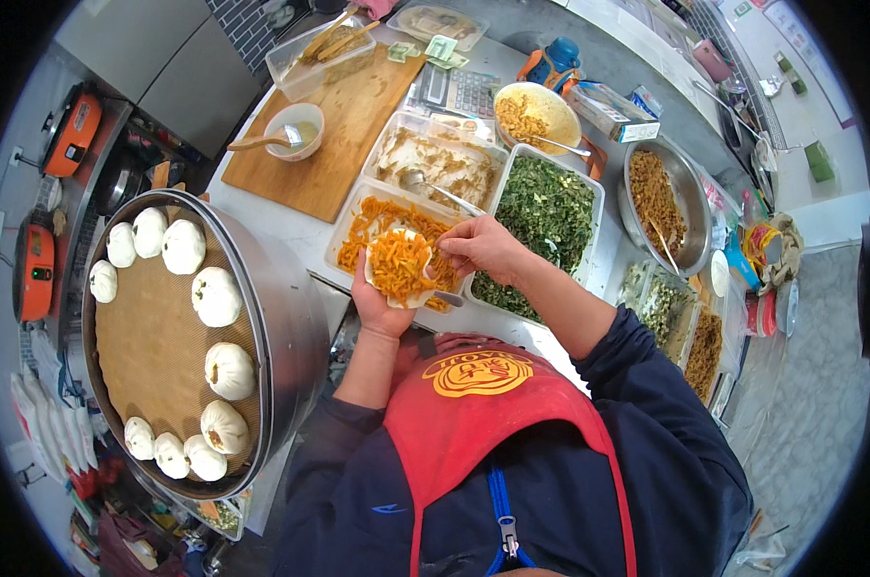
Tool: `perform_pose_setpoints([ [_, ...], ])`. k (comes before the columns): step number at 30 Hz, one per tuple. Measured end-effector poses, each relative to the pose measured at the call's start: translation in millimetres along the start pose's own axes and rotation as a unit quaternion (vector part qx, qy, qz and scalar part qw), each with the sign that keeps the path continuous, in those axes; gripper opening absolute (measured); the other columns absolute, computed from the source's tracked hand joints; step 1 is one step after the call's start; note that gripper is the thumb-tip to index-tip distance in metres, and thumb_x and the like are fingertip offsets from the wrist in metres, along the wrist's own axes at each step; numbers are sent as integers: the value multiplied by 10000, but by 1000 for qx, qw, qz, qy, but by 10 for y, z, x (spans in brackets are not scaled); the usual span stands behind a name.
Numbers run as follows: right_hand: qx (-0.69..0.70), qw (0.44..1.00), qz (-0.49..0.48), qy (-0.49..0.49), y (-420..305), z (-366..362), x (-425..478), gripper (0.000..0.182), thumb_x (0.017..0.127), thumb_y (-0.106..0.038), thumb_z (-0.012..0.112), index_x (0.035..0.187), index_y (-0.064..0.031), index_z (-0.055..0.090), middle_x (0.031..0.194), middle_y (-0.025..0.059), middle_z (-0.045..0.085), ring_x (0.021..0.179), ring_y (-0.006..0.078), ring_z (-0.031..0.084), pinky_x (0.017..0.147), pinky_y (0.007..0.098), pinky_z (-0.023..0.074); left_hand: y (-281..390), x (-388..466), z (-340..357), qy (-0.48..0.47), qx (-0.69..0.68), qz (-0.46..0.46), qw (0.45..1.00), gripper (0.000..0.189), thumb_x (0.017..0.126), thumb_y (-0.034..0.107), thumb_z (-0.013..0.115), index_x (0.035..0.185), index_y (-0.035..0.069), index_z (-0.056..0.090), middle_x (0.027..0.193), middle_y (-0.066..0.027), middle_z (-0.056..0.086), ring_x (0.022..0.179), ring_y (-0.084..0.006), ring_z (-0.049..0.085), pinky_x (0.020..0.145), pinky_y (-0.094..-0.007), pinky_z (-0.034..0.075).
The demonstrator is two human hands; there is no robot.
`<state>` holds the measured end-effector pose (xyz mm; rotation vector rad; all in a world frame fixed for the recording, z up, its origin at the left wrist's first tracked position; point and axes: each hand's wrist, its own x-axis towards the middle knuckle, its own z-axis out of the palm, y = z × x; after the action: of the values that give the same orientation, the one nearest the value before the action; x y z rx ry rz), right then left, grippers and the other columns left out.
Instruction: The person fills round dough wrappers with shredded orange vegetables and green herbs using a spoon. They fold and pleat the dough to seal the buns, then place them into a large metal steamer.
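My left hand [383,306] cups a round dough wrapper [422,297] heaped with shredded orange filling [399,263], probably carrot. Close to the wrapper's right edge is my right hand [485,249], fingers drawn together. Whether they pinch the dough is not clear. Both hands are over the front of a plastic tub [332,249] of the same orange shreds. A metal utensil handle [447,298] shows just right of the wrapper. Beside my right wrist stands a tub of chopped greens [543,209].
A large round steamer [294,346] at left carries several pleated white buns [216,296] on its mat. Behind the orange tub sits a tub of pale filling [435,162] with a metal spoon [446,193]. A wooden board [320,173], bowl [305,115] and steel basin [694,209] surround the tubs.
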<state>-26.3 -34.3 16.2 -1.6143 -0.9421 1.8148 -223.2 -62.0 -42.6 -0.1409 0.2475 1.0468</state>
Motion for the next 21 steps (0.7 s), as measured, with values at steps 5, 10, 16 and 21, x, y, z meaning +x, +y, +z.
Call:
perform_pose_setpoints([
  [5,13,1000,0,-28,92,45,23,125,882,-140,681,904,-17,683,699,15,630,547,77,554,514,226,481,-23,-8,60,28,-3,-4,1000,598,965,539,366,1359,102,470,1335,-133,539,1220,-325,517,1015,-500,412],
  [10,-14,999,-34,-18,78,69,31,115,889,-137,670,895,-23,662,673,-1,604,562,71,546,530,220,461,-12,-29,83,-7,7,-5,1000,626,944,561,411,1352,90,475,1331,-128,546,1216,-327,525,1037,-493,400],
  [16,18,997,-66,-46,59,97,62,122,898,-120,648,948,-9,653,678,-5,577,577,76,531,510,224,431,5,-63,105,-25,12,-5,1000,632,937,566,431,1348,88,477,1307,-126,566,1198,-319,542,1000,-498,435],
  [21,46,997,-57,-38,82,94,102,117,890,-110,654,929,1,648,668,-9,553,574,74,506,511,230,424,-2,-63,98,17,35,-6,999,621,946,555,419,1346,84,479,1311,-124,564,1193,-314,549,988,-504,448],
])
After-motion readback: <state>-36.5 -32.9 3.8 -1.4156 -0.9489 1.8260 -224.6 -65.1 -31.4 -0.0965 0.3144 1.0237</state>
